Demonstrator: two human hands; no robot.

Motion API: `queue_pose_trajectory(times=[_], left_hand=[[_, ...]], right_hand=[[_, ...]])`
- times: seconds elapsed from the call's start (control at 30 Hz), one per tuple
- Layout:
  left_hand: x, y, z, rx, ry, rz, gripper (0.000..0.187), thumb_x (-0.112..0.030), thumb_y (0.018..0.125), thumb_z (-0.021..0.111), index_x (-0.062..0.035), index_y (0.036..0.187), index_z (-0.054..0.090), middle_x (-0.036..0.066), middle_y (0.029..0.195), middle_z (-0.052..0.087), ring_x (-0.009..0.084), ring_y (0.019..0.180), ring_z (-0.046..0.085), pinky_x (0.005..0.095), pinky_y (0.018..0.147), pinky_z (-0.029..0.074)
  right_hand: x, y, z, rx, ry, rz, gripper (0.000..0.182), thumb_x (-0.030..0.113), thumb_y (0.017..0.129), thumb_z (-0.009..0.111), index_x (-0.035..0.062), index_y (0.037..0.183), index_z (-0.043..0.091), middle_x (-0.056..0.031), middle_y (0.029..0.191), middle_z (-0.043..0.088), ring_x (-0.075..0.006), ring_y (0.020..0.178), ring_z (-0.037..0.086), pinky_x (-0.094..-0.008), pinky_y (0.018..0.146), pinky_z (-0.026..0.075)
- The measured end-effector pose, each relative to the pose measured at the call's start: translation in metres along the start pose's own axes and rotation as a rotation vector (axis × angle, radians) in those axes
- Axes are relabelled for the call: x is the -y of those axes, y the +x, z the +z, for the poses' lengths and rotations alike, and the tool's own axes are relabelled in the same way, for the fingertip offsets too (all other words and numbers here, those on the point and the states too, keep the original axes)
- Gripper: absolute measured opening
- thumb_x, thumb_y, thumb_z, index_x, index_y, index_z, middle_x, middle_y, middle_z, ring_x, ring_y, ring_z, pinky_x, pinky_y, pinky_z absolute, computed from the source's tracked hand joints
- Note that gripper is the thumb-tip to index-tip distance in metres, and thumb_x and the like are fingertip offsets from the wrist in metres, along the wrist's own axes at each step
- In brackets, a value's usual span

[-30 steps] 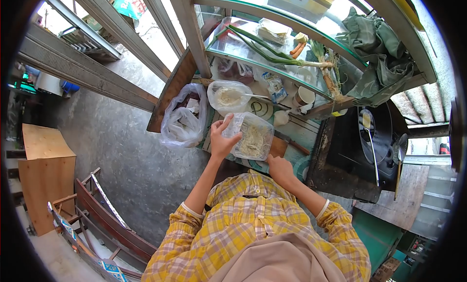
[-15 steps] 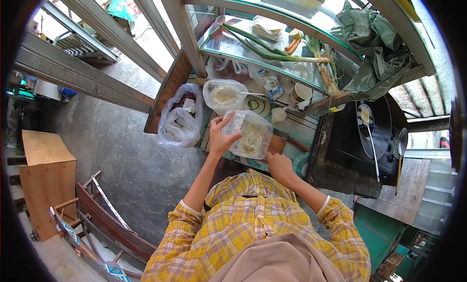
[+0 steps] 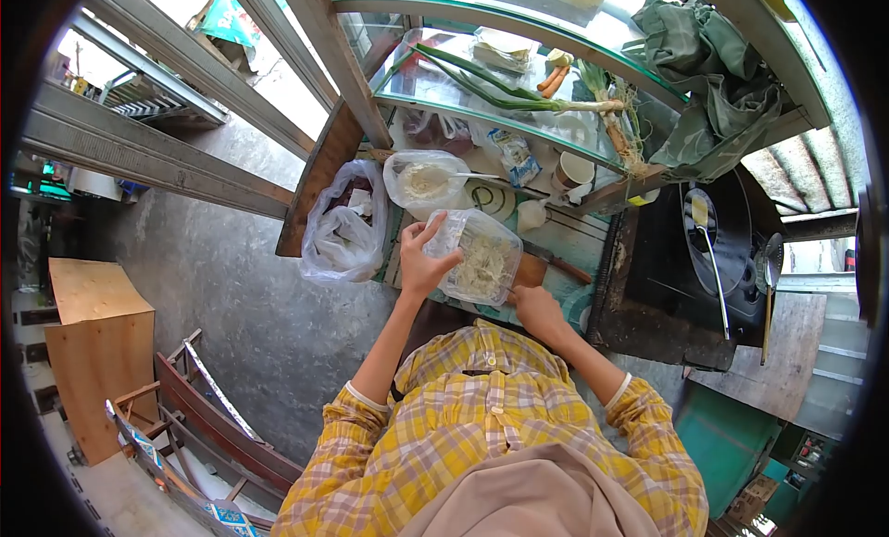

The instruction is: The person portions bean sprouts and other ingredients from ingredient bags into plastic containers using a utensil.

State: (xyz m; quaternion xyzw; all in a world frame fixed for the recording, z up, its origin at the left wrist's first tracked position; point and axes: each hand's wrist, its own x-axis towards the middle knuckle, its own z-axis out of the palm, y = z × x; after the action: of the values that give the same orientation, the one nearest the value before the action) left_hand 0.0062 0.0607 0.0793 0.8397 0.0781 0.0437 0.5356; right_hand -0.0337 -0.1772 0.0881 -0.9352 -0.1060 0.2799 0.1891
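Note:
My left hand (image 3: 427, 257) grips the left side of a clear plastic container (image 3: 493, 231), thumb and fingers spread around its edge. Pale, finely shredded food (image 3: 483, 267) lies inside the container. At its lower right corner my right hand (image 3: 538, 312) is closed; a thin end shows by the fingers, but what it belongs to is hidden. Just right of the container are a brown wooden board (image 3: 531, 271) and a knife (image 3: 567, 268) with a dark handle. Behind the container stands a bag-lined tub of pale flour-like powder (image 3: 426, 181) with a white spoon (image 3: 474, 176).
A plastic bag (image 3: 344, 236) hangs open on the left. To the right is a black stove with a wok (image 3: 713, 227), a spatula (image 3: 708, 259) and a skimmer (image 3: 768, 268). A glass shelf above holds spring onions (image 3: 519, 100) and carrots (image 3: 554, 81).
My right hand has shifted very slightly right and down near the container's corner. The left hand keeps its hold on the container. The view has tilted a little.

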Motion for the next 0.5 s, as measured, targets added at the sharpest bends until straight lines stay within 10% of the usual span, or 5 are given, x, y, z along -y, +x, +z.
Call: queue_pose_trajectory(times=[0.5], left_hand=[[-0.006, -0.002, -0.003, 0.050, 0.026, -0.020, 0.069, -0.028, 0.059, 0.074, -0.0197, 0.126, 0.059, 0.014, 0.111, 0.051, 0.0265, 0.105, 0.049, 0.0352, 0.094, 0.039]], right_hand=[[0.010, 0.010, -0.020, -0.119, -0.226, -0.024, 0.012, 0.010, 0.082, 0.050, 0.0011, 0.087, 0.056, -0.0201, 0.073, 0.065, -0.0370, 0.068, 0.066, -0.0457, 0.059, 0.053]])
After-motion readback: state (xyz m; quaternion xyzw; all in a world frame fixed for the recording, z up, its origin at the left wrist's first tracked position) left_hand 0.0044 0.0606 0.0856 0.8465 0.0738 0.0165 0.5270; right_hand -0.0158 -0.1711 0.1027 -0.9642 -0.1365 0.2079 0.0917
